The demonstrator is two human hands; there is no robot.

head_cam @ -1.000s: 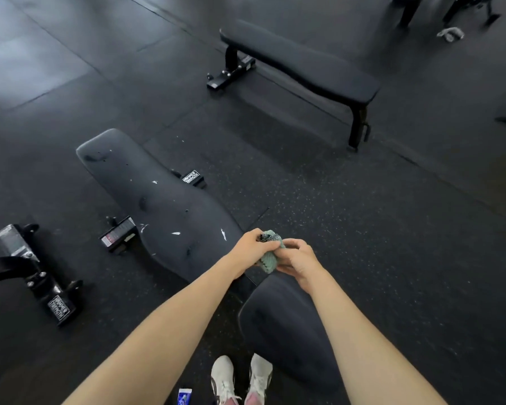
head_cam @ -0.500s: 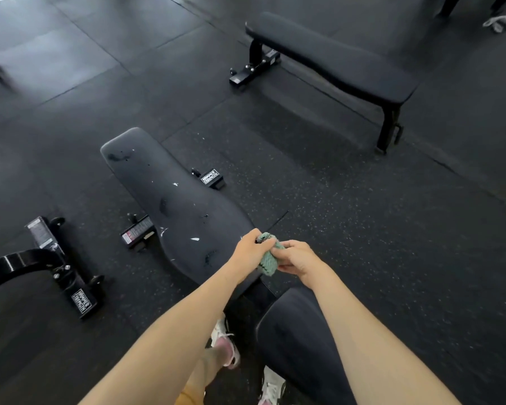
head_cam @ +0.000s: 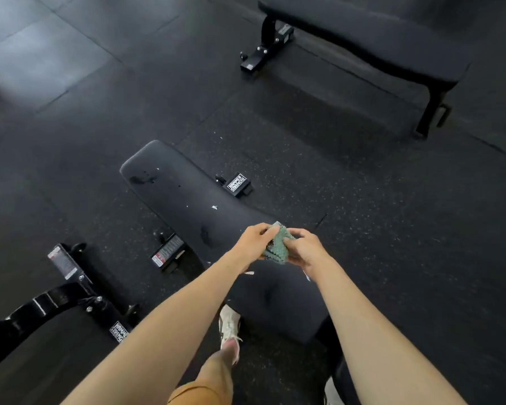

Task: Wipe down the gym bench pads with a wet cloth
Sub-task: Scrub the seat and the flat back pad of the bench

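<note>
A small green cloth point(head_cam: 277, 244) is bunched between my left hand point(head_cam: 253, 242) and my right hand point(head_cam: 306, 249), both gripping it above the gap between two black pads. The long back pad point(head_cam: 184, 197) runs away to the upper left, with white flecks and dark wet marks on it. Below my hands lies the shorter seat pad point(head_cam: 278, 302), partly hidden by my forearms.
A second flat black bench point(head_cam: 371, 33) stands at the upper right on the rubber floor. Black frame feet point(head_cam: 170, 252) stick out beside the back pad. Another machine base point(head_cam: 70, 290) lies at the left. My white shoe point(head_cam: 229, 325) is beside the seat pad.
The view has shifted closer and to the right along the bench. My hands have kept hold of the cloth and opened it out a little. My left foot has stepped forward.
</note>
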